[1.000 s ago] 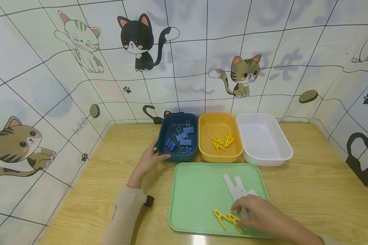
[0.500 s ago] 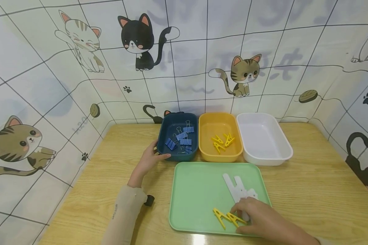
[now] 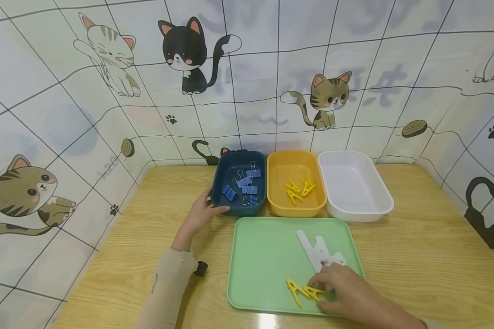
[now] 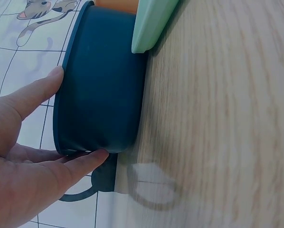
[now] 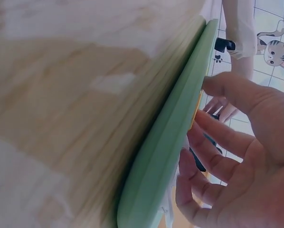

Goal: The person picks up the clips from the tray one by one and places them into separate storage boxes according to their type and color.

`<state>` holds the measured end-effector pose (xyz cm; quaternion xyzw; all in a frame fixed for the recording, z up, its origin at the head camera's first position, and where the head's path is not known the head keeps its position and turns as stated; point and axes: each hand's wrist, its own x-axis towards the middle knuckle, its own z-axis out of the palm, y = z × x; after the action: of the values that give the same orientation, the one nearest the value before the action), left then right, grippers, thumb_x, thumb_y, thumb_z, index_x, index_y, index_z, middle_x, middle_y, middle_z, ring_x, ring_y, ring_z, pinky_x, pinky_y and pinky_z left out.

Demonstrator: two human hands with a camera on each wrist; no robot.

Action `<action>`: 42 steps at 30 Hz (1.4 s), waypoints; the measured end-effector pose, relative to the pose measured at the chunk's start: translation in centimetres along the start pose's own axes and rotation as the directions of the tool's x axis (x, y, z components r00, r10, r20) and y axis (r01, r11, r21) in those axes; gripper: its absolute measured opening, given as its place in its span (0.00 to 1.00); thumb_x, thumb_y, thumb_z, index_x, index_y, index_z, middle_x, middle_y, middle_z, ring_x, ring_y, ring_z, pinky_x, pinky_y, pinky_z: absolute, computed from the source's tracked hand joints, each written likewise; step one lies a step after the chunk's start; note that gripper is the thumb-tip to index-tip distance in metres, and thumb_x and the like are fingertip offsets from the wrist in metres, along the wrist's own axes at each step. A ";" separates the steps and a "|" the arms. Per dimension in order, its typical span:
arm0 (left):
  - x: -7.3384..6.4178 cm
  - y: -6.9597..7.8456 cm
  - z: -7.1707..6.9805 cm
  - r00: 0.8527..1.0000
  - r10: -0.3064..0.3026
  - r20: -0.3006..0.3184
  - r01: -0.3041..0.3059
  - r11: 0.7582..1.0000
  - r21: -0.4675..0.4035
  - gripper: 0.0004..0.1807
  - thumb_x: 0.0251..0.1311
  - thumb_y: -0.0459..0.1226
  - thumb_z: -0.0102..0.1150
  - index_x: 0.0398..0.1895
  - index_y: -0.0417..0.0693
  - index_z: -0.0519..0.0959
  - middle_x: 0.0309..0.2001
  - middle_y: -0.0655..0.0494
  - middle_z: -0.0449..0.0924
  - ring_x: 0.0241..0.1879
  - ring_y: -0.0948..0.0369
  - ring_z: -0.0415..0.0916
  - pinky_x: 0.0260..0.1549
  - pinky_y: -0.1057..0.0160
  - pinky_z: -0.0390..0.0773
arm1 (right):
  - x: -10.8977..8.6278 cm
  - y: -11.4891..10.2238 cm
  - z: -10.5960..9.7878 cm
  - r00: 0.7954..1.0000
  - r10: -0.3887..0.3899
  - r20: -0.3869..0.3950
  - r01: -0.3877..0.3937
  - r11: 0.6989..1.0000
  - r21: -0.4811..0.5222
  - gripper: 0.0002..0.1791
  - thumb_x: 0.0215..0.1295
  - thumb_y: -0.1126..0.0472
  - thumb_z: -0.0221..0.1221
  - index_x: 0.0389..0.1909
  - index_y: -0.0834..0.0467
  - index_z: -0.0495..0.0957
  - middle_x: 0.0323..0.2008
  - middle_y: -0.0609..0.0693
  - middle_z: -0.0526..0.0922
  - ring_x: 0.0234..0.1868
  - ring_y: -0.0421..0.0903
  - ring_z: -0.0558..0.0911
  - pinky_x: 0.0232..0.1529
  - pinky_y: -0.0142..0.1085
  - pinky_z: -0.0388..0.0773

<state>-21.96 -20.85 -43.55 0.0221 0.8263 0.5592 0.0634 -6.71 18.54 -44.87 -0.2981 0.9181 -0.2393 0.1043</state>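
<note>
My left hand [image 3: 199, 214] rests on the near left corner of a dark blue bin [image 4: 99, 80], thumb at its front and fingers along its side. Inside the bin lie several blue binder clips [image 3: 249, 190]. Over the green tray [image 3: 263, 260], my right hand [image 3: 346, 288] pinches a yellow clothespin [image 3: 313, 293] between thumb and index finger, its far end hidden by the hand. Another yellow clothespin [image 3: 296, 290] lies just left of it. Flat white strips [image 3: 308, 249] lie on the tray beyond the right hand, partly covered by its fingers.
A yellow bin [image 3: 296, 210] with several yellow clothespins [image 3: 293, 196] stands between the blue bin and a white bin [image 3: 360, 214]. All three line the back of the wooden table [image 3: 420, 256], against a wall covering [image 3: 255, 82] printed with cats.
My right fingers have closed in around the right yellow clothespin, which has turned slightly. The white strips have shifted a little under that hand. My left hand stays at the blue bin.
</note>
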 end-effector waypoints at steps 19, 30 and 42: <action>0.0 -0.1 0.0 1.000 -0.006 0.003 0.006 1.000 -0.001 0.48 0.68 0.36 0.69 0.84 0.39 0.51 0.82 0.37 0.54 0.79 0.34 0.56 0.75 0.38 0.65 | 0.0 -0.4 -0.3 0.995 -0.025 -0.098 0.027 0.999 0.020 0.14 0.55 0.55 0.79 0.41 0.48 0.89 0.40 0.35 0.87 0.42 0.38 0.83 0.43 0.38 0.84; 0.0 0.0 -0.1 1.000 -0.005 0.008 0.005 1.000 -0.006 0.49 0.68 0.36 0.70 0.84 0.38 0.51 0.82 0.36 0.53 0.79 0.33 0.55 0.75 0.37 0.65 | 0.2 -0.1 -0.8 0.980 -0.102 -0.172 0.119 0.989 0.090 0.14 0.54 0.63 0.78 0.41 0.52 0.88 0.39 0.38 0.86 0.38 0.31 0.79 0.38 0.33 0.84; 0.1 0.0 -0.1 1.000 -0.004 0.005 0.004 1.000 -0.008 0.49 0.67 0.36 0.70 0.84 0.39 0.51 0.82 0.36 0.53 0.79 0.33 0.55 0.75 0.37 0.64 | 0.8 0.2 -2.2 0.998 -0.010 -0.064 0.021 0.985 0.169 0.13 0.59 0.61 0.77 0.44 0.51 0.88 0.41 0.37 0.85 0.39 0.36 0.81 0.39 0.32 0.85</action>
<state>-22.09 -20.95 -43.52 0.0215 0.8240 0.5623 0.0666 -8.17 19.06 -43.10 -0.2877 0.8949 -0.3267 0.0986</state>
